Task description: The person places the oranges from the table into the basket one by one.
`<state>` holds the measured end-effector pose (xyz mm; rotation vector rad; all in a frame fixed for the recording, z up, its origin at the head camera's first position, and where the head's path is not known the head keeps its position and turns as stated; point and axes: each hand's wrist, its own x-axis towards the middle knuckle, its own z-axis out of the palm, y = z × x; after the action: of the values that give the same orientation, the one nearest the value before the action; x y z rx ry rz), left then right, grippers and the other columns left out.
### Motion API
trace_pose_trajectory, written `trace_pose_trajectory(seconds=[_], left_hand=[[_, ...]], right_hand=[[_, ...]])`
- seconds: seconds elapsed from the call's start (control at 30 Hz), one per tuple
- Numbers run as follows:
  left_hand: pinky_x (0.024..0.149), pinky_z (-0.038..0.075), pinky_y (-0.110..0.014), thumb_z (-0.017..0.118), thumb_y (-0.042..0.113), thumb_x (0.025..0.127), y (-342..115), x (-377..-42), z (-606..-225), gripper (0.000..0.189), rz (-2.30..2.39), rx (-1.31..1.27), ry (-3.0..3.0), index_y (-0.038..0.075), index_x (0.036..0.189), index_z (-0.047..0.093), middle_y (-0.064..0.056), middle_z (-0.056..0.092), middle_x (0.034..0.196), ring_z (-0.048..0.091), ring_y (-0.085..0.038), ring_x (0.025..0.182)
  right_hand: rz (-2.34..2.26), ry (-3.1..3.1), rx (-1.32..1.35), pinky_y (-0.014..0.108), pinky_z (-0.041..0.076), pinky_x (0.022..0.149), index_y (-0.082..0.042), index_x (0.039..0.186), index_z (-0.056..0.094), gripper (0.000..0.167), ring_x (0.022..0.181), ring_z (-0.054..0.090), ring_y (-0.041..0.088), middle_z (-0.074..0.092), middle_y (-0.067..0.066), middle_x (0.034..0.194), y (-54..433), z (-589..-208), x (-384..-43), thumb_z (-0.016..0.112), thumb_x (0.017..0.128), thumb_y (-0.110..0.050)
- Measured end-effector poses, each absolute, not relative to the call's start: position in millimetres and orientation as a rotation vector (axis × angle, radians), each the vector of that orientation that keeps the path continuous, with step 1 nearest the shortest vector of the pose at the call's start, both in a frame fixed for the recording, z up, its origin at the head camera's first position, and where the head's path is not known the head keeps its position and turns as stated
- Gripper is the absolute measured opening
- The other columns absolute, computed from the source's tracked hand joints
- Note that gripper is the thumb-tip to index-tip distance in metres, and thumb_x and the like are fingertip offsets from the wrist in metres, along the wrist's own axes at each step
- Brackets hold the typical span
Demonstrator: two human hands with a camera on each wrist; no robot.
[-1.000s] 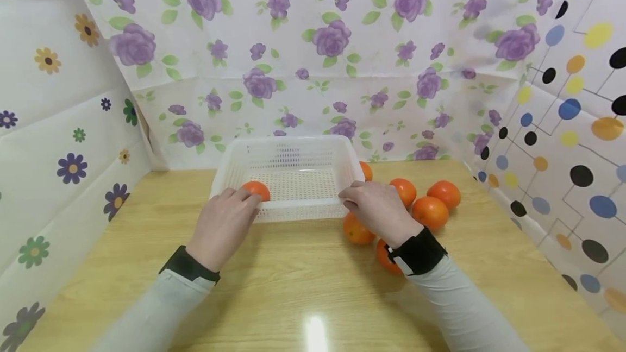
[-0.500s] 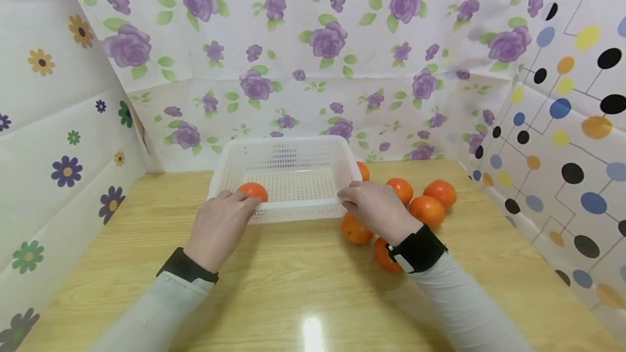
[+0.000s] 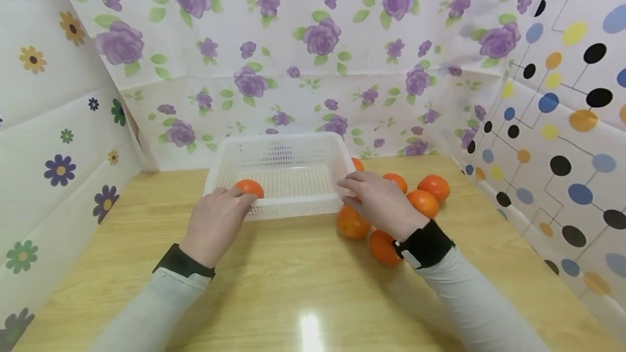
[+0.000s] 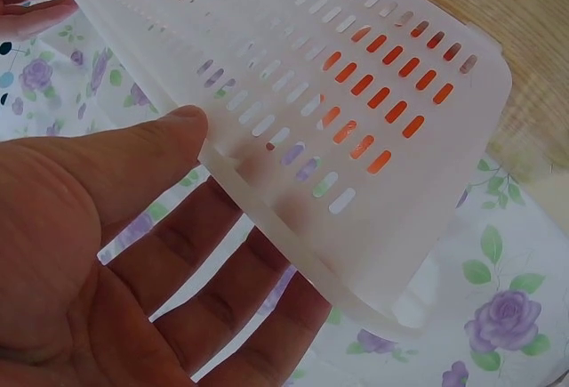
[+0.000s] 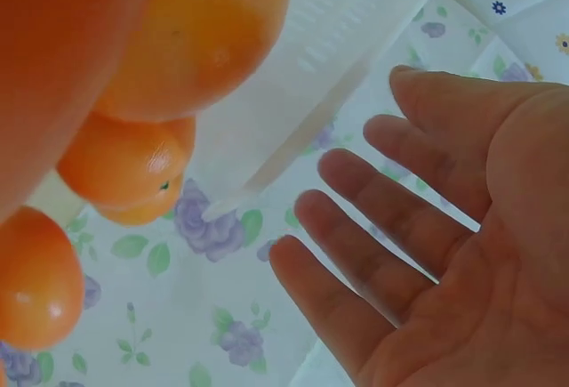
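A white plastic basket (image 3: 293,208) with slotted walls stands on the wooden table, one orange (image 3: 250,187) inside at its front left. My left hand (image 3: 215,224) grips the front rim near the left corner; in the left wrist view the thumb (image 4: 147,151) lies outside and the fingers reach over the rim. My right hand (image 3: 383,202) hovers by the front right corner, its fingers (image 5: 382,227) straight and apart from the rim in the right wrist view. Beneath and beside it lie several oranges, among them a near one (image 3: 353,222) and one by the wrist (image 3: 383,247).
Farther right are more oranges, one at the outer edge (image 3: 434,188) and one beside it (image 3: 423,203). Another orange (image 3: 358,164) shows behind the basket's right side. Flowered sheets (image 3: 283,42) wall off the back and left; a dotted sheet (image 3: 552,124) stands at the right.
My right hand has let go of the basket's rim and opened its fingers slightly. The left hand keeps its grip. The whole view has shifted a little.
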<state>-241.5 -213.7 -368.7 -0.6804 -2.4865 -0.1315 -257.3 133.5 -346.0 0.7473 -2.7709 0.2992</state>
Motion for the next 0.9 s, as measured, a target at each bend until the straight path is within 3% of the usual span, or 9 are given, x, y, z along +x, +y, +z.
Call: trace_pose_trajectory(seconds=[0.3, 0.6, 0.9], left_hand=[[0.065, 0.06, -0.046, 0.092, 0.007, 0.09, -214, -241, -367, 0.026, -0.15, -0.668, -2.481, 0.012, 0.113, 0.083, -0.011, 0.081, 0.105, 0.071, -0.034, 0.08], [0.065, 0.06, -0.046, 0.092, 0.006, 0.09, -213, -242, -366, 0.025, -0.163, -0.682, -2.495, 0.012, 0.113, 0.083, -0.011, 0.081, 0.105, 0.07, -0.034, 0.078], [0.067, 0.06, -0.047, 0.088, 0.001, 0.092, -218, -242, -365, 0.024, -0.201, -0.707, -2.497, 0.011, 0.113, 0.084, -0.012, 0.081, 0.105, 0.07, -0.035, 0.08]], right_hand=[[0.252, -2.747, 0.755, 0.053, 0.053, 0.113, -0.014, 0.149, 0.069, 0.053, 0.137, 0.063, 0.033, 0.069, 0.009, 0.146, 149, -346, -239, 0.084, 0.1, -0.029], [0.184, -2.619, 0.818, 0.05, 0.062, 0.097, -0.011, 0.142, 0.073, 0.055, 0.121, 0.072, 0.032, 0.074, 0.009, 0.136, 172, -355, -214, 0.091, 0.094, -0.031], [0.103, -2.623, 0.837, 0.051, 0.06, 0.099, -0.008, 0.141, 0.074, 0.056, 0.118, 0.073, 0.033, 0.074, 0.01, 0.136, 180, -359, -190, 0.094, 0.092, -0.026]])
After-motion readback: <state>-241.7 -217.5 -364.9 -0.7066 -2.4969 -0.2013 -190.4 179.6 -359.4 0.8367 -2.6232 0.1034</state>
